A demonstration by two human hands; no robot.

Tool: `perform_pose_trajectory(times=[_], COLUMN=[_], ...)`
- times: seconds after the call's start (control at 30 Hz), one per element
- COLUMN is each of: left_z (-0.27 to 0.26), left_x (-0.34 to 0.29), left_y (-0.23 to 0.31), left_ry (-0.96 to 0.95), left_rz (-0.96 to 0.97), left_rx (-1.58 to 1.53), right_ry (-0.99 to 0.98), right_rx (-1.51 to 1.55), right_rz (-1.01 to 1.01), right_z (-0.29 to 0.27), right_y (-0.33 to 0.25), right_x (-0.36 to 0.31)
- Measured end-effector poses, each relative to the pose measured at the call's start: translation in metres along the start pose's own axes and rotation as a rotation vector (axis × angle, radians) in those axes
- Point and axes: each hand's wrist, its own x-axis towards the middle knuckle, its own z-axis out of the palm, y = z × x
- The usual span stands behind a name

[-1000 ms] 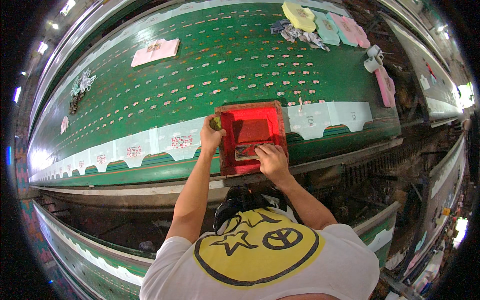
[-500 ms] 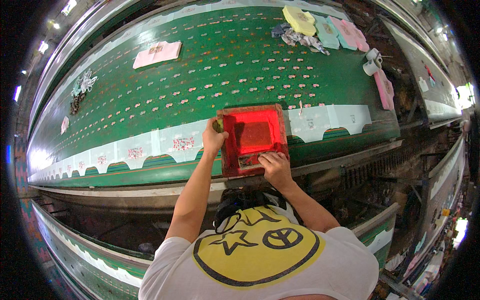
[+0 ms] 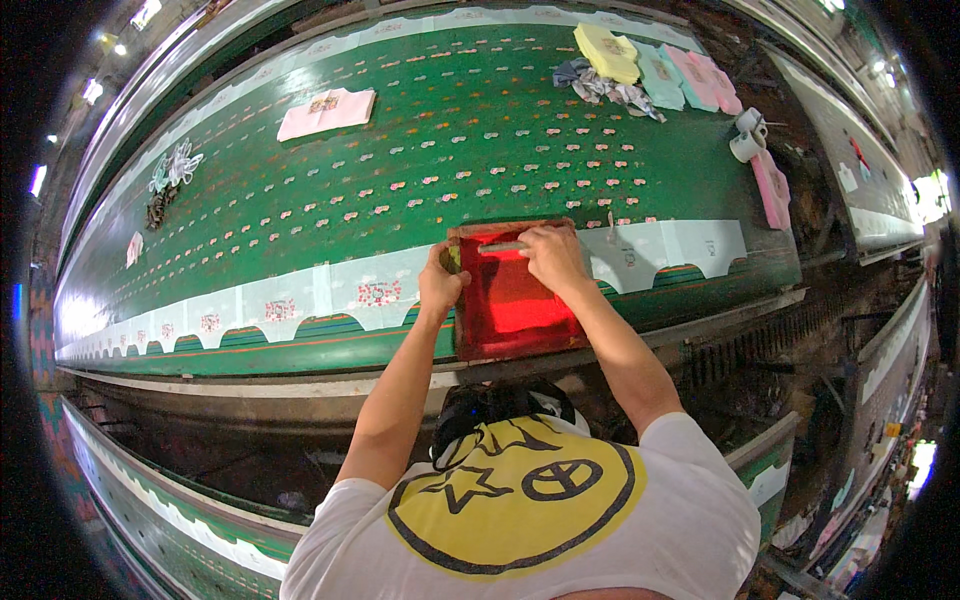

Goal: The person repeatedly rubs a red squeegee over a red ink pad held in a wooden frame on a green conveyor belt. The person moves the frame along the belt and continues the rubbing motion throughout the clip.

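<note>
A wooden screen-printing frame (image 3: 466, 340), stained red, lies over a row of white fabric pieces (image 3: 640, 250) along the table's near edge. My left hand (image 3: 441, 282) is closed around the frame's left side. Inside, the mesh (image 3: 522, 315) is bright red with ink. At the far end of the mesh, my right hand (image 3: 553, 256) grips a squeegee (image 3: 502, 247), a narrow flat bar partly hidden by my fingers. Left of the frame, a white piece carries a red-and-black print (image 3: 378, 293). The fabric directly beneath the frame is hidden.
The long green table (image 3: 420, 165) bears rows of small printed marks. A pink folded stack (image 3: 325, 114) lies at its far left. Yellow (image 3: 607, 53), teal and pink stacks sit far right, near crumpled grey cloth (image 3: 600, 85) and a white jug (image 3: 746, 140).
My right hand has pushed the squeegee from the near end of the frame to its far end. My left hand keeps its hold on the frame's left side.
</note>
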Motion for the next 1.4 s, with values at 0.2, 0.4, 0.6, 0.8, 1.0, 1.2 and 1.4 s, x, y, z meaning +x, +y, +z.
perform_pose_trajectory(times=[0.2, 0.4, 0.6, 0.8, 1.0, 1.2, 1.4], left_z=[-0.001, 0.003, 0.006, 0.028, 0.108, 0.197, 0.241], left_x=[0.0, -0.005, -0.002, -0.008, -0.019, -0.032, -0.024], left_y=[-0.011, 0.0, -0.008, 0.022, 0.073, 0.11, 0.102], left_ry=[0.019, 0.039, 0.094, 0.076, 0.104, 0.067, 0.089], left_rz=[0.02, 0.05, 0.071, 0.045, 0.081, 0.028, 0.082], left_rx=[0.001, -0.025, -0.162, -0.389, -0.378, -0.35, -0.298], right_ry=[-0.092, 0.047, 0.059, 0.027, 0.103, 0.056, -0.006], right_rx=[-0.022, -0.068, -0.032, 0.0, -0.036, -0.05, -0.023], right_rz=[0.023, -0.021, -0.043, -0.029, -0.073, 0.007, 0.032], right_z=[0.005, 0.005, -0.004, -0.034, -0.086, -0.117, -0.124], right_y=[-0.019, -0.05, -0.05, -0.024, 0.044, 0.122, 0.163], right_x=[-0.033, -0.126, -0.113, -0.116, -0.14, -0.173, -0.192])
